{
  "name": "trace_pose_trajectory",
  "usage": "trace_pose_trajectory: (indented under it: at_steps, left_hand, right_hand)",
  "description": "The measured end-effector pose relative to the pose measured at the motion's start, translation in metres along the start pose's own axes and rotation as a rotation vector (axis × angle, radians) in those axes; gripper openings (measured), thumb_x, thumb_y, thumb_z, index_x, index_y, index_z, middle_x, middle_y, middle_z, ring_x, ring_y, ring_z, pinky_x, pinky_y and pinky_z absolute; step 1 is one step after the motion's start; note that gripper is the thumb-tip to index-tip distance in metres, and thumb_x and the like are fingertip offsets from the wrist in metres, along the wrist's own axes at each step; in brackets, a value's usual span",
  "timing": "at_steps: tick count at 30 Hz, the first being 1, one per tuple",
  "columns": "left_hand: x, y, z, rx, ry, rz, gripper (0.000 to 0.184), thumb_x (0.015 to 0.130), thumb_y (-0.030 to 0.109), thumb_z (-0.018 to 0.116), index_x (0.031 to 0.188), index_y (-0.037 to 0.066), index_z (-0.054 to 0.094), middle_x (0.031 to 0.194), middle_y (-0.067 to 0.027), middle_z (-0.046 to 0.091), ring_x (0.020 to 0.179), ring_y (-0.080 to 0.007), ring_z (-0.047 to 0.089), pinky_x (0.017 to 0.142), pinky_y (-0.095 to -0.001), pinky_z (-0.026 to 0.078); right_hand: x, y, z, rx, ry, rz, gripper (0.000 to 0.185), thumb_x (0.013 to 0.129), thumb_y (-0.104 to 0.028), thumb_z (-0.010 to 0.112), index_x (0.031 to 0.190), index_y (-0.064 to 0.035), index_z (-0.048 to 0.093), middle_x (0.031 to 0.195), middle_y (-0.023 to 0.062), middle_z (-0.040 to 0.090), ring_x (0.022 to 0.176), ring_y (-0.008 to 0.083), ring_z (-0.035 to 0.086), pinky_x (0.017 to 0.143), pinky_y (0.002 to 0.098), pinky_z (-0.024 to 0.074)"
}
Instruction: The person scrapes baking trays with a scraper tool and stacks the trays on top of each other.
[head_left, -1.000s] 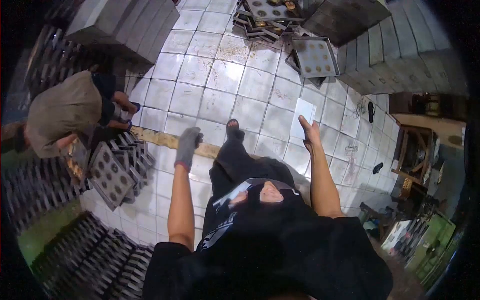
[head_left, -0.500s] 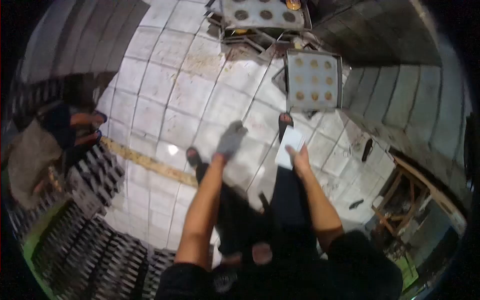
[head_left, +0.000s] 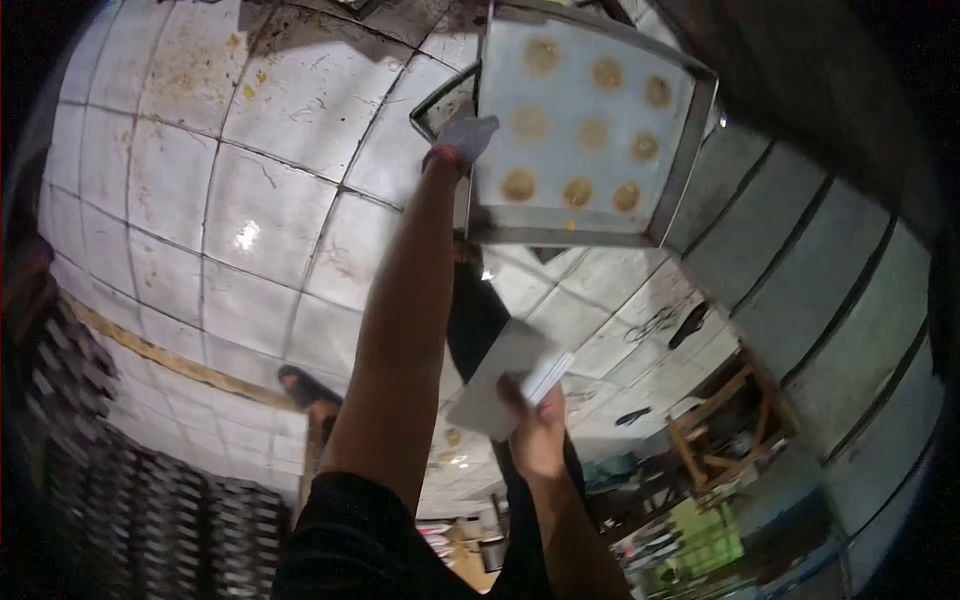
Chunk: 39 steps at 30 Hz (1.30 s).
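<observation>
My left hand (head_left: 467, 137), in a grey glove, is closed at the left rim of a square metal tray (head_left: 575, 238). Its fingertips reach over the rim, slightly blurred. A whitish sheet lines the tray, and rows of round, flat, golden-brown pieces (head_left: 577, 193) sit on it. Lower down, my right hand (head_left: 538, 435) grips a stack of white sheets (head_left: 490, 385) between thumb and fingers, apart from the tray. A second tray's corner (head_left: 440, 105) sticks out beneath the lined one.
White floor tiles (head_left: 270, 180) carry scattered crumbs. Large grey panels (head_left: 800, 270) run along the right side. A wooden frame (head_left: 725, 420) stands at lower right, near a dark sandal (head_left: 688, 326). Dark slatted stacks (head_left: 180, 510) fill the lower left, beside a yellowish strip (head_left: 180, 350).
My view has moved nearer to the lined tray, which appears larger. The left hand has gone from over the floor to the tray's left rim. The right hand still holds the white sheets.
</observation>
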<state>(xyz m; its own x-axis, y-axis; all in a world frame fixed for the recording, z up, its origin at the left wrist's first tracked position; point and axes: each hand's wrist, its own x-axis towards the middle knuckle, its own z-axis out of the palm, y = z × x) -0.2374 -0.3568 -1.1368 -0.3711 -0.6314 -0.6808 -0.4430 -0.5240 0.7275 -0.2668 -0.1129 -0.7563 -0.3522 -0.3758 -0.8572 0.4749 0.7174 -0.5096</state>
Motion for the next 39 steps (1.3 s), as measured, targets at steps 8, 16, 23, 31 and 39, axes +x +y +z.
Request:
trace_pose_trajectory:
  at_steps: [8, 16, 23, 31, 39]
  left_hand:
    - [-0.257, 0.041, -0.044, -0.449, 0.213, 0.028, 0.038, 0.091, 0.003, 0.060, 0.127, 0.001, 0.050, 0.110, -0.0081, 0.062, 0.102, -0.0176, 0.058, 0.091, -0.0355, 0.050]
    - [-0.603, -0.051, -0.147, -0.767, 0.674, -0.123, 0.068, 0.088, 0.002, 0.065, 0.147, 0.002, 0.032, 0.139, -0.0154, 0.051, 0.128, -0.0223, 0.051, 0.106, -0.0344, 0.044]
    - [-0.688, -0.181, -0.184, -0.888, 0.962, -0.265, 0.077, 0.089, 0.004, 0.070, 0.153, 0.005, 0.028, 0.132, -0.0116, 0.053, 0.121, -0.0224, 0.053, 0.102, -0.0351, 0.046]
    - [-0.712, -0.296, -0.145, -1.316, 1.070, -0.322, 0.070, 0.088, 0.003, 0.068, 0.151, 0.004, 0.036, 0.125, -0.0080, 0.057, 0.113, -0.0215, 0.056, 0.098, -0.0368, 0.048]
    - [-0.721, -0.298, -0.167, -1.332, 0.982, -0.639, 0.046, 0.091, 0.010, 0.071, 0.133, 0.001, 0.053, 0.122, -0.0115, 0.060, 0.113, -0.0262, 0.057, 0.098, -0.0419, 0.048]
  right_hand:
    - [-0.014, -0.021, 0.034, -0.059, -0.173, -0.086, 0.043, 0.096, -0.008, 0.070, 0.135, 0.0007, 0.055, 0.121, 0.0069, 0.068, 0.110, 0.0146, 0.062, 0.098, 0.0305, 0.0474]
    - [-0.088, 0.073, 0.185, -0.860, -0.735, -0.203, 0.035, 0.100, -0.016, 0.065, 0.130, 0.0010, 0.060, 0.116, 0.0166, 0.070, 0.106, 0.0242, 0.068, 0.094, 0.0359, 0.0523]
    - [-0.134, 0.270, 0.289, -1.374, -1.133, -0.646, 0.042, 0.085, 0.000, 0.061, 0.126, -0.0018, 0.061, 0.118, 0.0199, 0.065, 0.102, 0.0440, 0.065, 0.086, 0.0513, 0.0559]
    - [-0.069, 0.391, 0.304, -1.603, -1.158, -1.214, 0.038, 0.084, 0.001, 0.058, 0.122, -0.0050, 0.062, 0.120, 0.0171, 0.066, 0.106, 0.0371, 0.067, 0.083, 0.0475, 0.0578]
    - [0.103, 0.370, 0.401, -1.738, -0.626, -0.747, 0.032, 0.084, -0.002, 0.064, 0.116, 0.0010, 0.066, 0.094, 0.0248, 0.071, 0.087, 0.0418, 0.070, 0.078, 0.0496, 0.0562]
